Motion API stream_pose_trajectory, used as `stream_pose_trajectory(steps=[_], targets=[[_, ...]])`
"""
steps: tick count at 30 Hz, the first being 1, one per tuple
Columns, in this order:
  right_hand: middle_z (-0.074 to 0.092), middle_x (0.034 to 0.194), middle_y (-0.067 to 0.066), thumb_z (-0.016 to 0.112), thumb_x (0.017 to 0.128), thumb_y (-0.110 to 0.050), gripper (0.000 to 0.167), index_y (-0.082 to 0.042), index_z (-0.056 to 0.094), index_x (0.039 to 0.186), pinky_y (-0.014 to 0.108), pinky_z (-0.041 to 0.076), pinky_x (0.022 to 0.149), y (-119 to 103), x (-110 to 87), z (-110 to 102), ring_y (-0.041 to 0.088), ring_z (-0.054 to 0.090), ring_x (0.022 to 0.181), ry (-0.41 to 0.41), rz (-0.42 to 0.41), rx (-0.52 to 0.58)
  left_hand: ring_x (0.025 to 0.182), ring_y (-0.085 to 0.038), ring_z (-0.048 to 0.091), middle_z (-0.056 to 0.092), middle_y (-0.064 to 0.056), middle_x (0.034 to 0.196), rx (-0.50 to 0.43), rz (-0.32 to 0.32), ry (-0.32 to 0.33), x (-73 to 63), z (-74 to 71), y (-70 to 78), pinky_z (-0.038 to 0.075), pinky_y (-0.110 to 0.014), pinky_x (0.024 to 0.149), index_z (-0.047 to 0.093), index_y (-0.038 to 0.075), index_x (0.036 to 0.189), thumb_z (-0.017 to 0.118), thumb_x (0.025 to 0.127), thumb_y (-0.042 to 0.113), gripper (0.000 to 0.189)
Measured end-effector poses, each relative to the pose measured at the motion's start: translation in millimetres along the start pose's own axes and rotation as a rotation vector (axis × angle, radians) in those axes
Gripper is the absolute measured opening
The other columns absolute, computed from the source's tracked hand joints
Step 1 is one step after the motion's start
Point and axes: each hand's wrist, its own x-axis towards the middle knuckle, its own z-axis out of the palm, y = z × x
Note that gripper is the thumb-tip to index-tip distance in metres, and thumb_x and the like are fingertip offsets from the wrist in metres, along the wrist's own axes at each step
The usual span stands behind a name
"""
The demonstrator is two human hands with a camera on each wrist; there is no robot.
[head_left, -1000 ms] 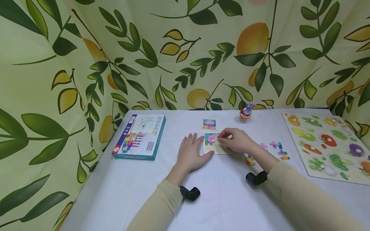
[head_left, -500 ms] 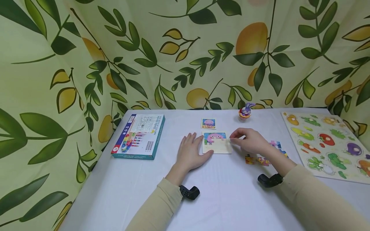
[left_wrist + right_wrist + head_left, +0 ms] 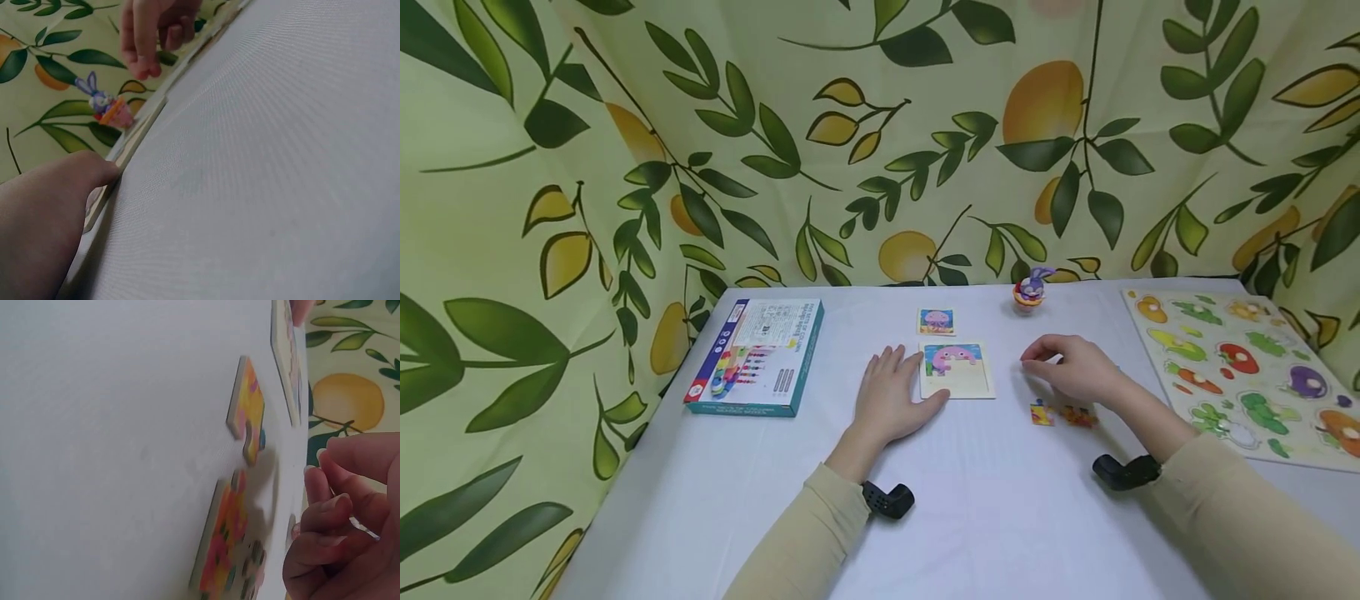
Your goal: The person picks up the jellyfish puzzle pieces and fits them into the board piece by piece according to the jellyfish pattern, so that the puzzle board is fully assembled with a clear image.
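My left hand (image 3: pixel 891 396) lies on the white tablecloth with its fingers spread, touching the left side of a small puzzle tray (image 3: pixel 970 385). Its thumb presses the tray's near edge, also visible in the left wrist view. A pink cartoon picture (image 3: pixel 951 357) fills the tray's upper part; bare wood shows below. Right of the tray, my right hand (image 3: pixel 1071 367) hovers with loosely bent fingers, thumb near index, nothing seen between them. Below it lie a yellow-orange puzzle piece (image 3: pixel 250 403) and several other pieces (image 3: pixel 219 540), some hidden beneath the hand.
A small picture card (image 3: pixel 937 322) lies behind the tray. Further back stands a purple rabbit toy (image 3: pixel 1030 292). A boxed toy set (image 3: pixel 756 358) lies at left, a vegetable puzzle board (image 3: pixel 1240 367) at right. A leaf-patterned curtain (image 3: pixel 880 150) hangs behind the table.
My right hand has moved right from over the tray, uncovering its picture, and now hovers above the loose pieces. My left hand keeps its place at the tray.
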Motion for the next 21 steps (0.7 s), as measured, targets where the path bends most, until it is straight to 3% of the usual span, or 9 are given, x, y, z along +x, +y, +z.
stream_pose_trajectory(steps=[14,21], targets=[[0.067,0.104,0.008,0.068,0.098,-0.022,0.019,-0.007,0.069,0.11,0.033,0.048,0.068,24,-16.9,-8,0.025,0.055,0.085,0.036,-0.003,-0.06,0.152,-0.032,0.027,0.04,-0.013,0.16,0.011,0.004,0.005,0.6,1.8,-0.5,0.011,-0.046,0.126,0.054,0.016,0.15,0.058,0.09,0.068,0.079],[0.067,0.103,0.009,0.073,0.095,-0.022,0.026,-0.006,0.067,0.114,0.033,0.048,0.065,34,-20.6,-14,0.025,0.055,0.085,0.006,0.01,-0.046,0.152,-0.032,0.027,0.041,-0.013,0.159,0.003,0.003,0.008,-0.6,0.1,0.6,0.012,-0.047,0.126,0.054,0.016,0.149,0.059,0.09,0.066,0.078]])
